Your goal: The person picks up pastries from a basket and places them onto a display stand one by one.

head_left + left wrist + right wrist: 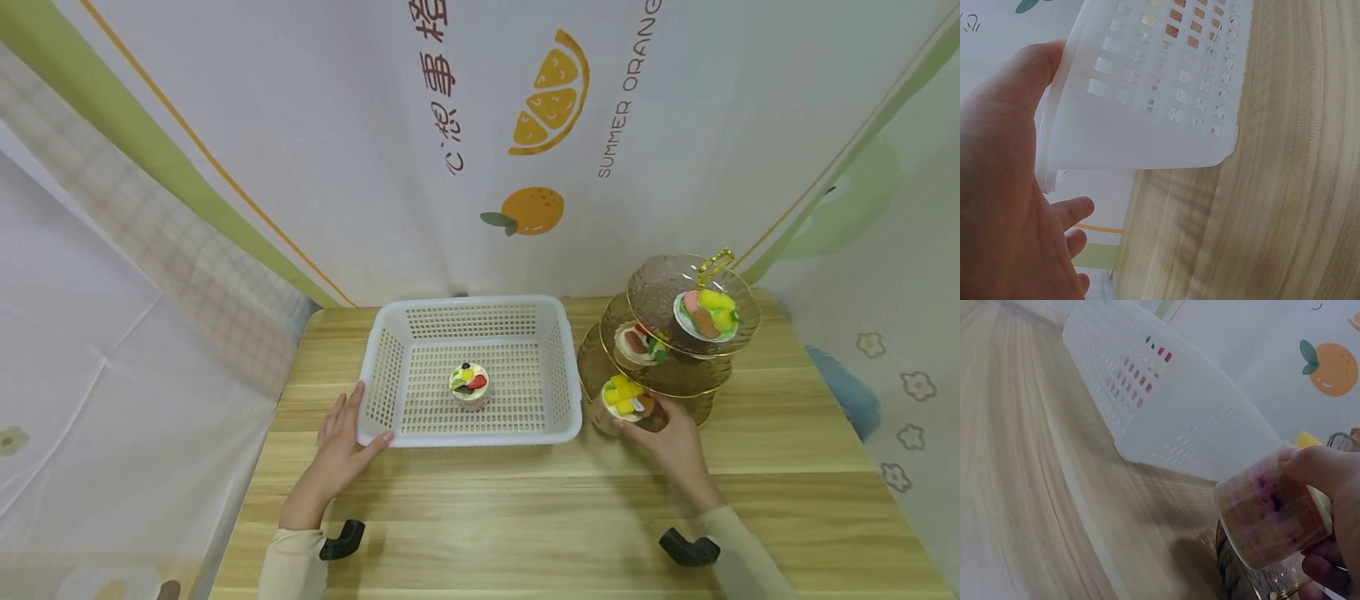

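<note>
My right hand (671,437) grips a clear dessert cup (1269,509) at the stand's lowest tier, the thumb near its rim. The cup, topped with yellow cubes, tilts in the right wrist view and shows pink and tan layers. My left hand (341,442) spans the near left corner of a white plastic basket (480,440), thumb on the front rim and a fingertip at the left rim. The other fingers are spread outside the basket. Inside the basket stands another dessert cup (469,386) with red, yellow and dark fruit on top.
A tiered stand (652,260) of clear, gold-rimmed plates is right of the basket. Its top plate bears a fruit-topped dessert cup (707,315); another cup (637,346) stands below. Both rest on a wooden table (510,517) before a printed cloth (337,167).
</note>
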The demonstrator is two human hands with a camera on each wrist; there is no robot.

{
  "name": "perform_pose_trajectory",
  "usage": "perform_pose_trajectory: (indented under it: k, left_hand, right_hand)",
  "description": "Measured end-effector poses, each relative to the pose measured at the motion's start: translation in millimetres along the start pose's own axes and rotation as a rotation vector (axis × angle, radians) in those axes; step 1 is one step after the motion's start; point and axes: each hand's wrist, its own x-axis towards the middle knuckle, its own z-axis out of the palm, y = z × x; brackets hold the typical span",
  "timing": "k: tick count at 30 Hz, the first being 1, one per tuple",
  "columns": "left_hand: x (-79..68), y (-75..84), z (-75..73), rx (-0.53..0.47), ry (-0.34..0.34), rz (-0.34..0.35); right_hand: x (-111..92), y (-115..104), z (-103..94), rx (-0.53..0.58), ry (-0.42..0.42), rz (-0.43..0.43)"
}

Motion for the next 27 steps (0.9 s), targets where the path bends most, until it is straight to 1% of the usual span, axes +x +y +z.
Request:
perform_pose_trajectory:
  k: [3,10,17,21,24,27]
  left_hand:
    - [0.1,0.0,-0.1,0.001,0.0,0.002]
    - [0.1,0.8,-1.0,0.001,0.002,0.002]
    - [-0.1,0.4,-1.1,-0.005,0.002,0.0]
    - [-0.2,-0.1,-0.6,-0.009,0.001,-0.003]
    - [-0.4,-0.2,-0.3,-0.01,0.001,-0.005]
    - [-0.5,-0.2,0.0,-0.007,0.002,-0.007]
  right_hand:
    - [2,4,1.4,0.004,0.009,-0.016]
    - [7,10,1.6,0.085,-0.01,-0.016]
    - [12,12,1.7,0.086,-0.021,0.03]
    - [16,13,3.6,0.134,-0.024,0.054]
    - [18,14,4.9,0.174,-0.028,0.042]
    - [21,14,5.4,0.173,-0.015,0.008]
